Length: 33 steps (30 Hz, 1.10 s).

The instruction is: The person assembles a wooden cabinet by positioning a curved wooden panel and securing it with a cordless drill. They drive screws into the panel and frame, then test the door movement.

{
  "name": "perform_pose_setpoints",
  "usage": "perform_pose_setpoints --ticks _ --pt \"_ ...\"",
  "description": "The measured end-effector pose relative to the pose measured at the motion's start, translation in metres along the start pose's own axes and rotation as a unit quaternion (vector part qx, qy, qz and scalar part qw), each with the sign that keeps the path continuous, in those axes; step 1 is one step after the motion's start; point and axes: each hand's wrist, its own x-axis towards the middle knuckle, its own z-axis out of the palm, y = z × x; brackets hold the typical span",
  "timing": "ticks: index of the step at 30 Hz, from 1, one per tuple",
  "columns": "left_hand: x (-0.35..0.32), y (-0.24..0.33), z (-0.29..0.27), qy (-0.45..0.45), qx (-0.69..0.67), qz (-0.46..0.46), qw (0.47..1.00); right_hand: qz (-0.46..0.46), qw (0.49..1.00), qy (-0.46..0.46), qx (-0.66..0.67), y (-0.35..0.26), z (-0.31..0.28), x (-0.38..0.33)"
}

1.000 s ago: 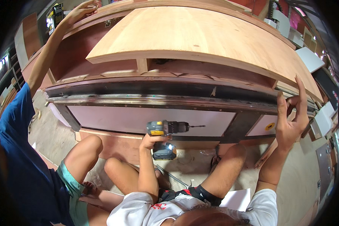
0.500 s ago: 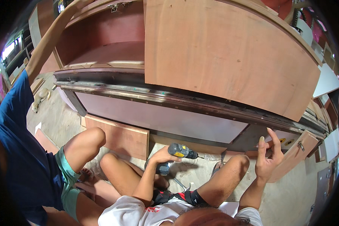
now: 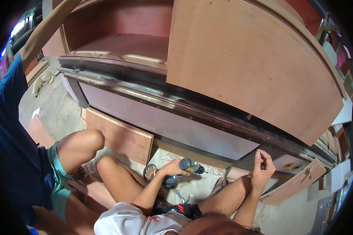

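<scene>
My left hand point(image 3: 171, 168) is wrapped round the grip of a cordless drill point(image 3: 191, 165), a dark one with a yellow label, its bit pointing right. My right hand point(image 3: 262, 168) is raised above my right knee, thumb and fingertips drawn together. Whatever is between those fingertips, if anything, is too small to make out. In front of me stands a long cabinet with a dark metal rail point(image 3: 184, 103) and a large plywood panel point(image 3: 255, 66) over its right part. Below my left hand, a hammer point(image 3: 181, 198) lies near my lap.
At the left a co-worker in a blue shirt point(image 3: 11, 137) reaches an arm up to the cabinet. A plywood board point(image 3: 119, 135) leans against its base, and another board with a metal latch point(image 3: 296, 183) stands at the right. A dog point(image 3: 43, 81) lies on the floor at the far left.
My right hand has moved left and slightly down, its extended thumb and forefinger now drawn together. The drill has shifted slightly right and down in my left hand. My view has tilted.
</scene>
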Motion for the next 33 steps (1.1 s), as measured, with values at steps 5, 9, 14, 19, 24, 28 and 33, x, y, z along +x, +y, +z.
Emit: perform_pose_setpoints --ticks 5,9,14,19,24,28,33 --pt "0.0 0.0 -0.003 0.008 0.029 0.008 1.0 0.017 1.0 -0.002 0.008 0.013 0.013 0.005" --pt "0.001 -0.011 -0.004 0.018 0.018 0.002 1.0 -0.02 0.999 0.022 0.017 0.017 0.021 0.012" --pt "-0.001 -0.018 -0.007 0.024 0.007 -0.001 1.0 -0.051 0.998 0.03 0.011 -0.011 0.029 0.022" --pt "-0.011 -0.006 -0.015 0.04 0.034 0.022 0.998 -0.083 0.996 0.034 0.013 -0.023 0.045 0.033" --pt "-0.008 -0.016 -0.016 0.048 0.053 0.028 0.997 -0.122 0.991 0.047 0.009 0.008 0.066 0.031" --pt "-0.013 -0.012 -0.02 0.048 0.047 0.008 0.998 -0.15 0.986 0.058 -0.03 0.027 0.079 0.027" --pt "-0.012 -0.017 -0.029 0.036 0.042 -0.004 0.998 -0.152 0.983 0.063 -0.078 0.036 0.092 0.028"
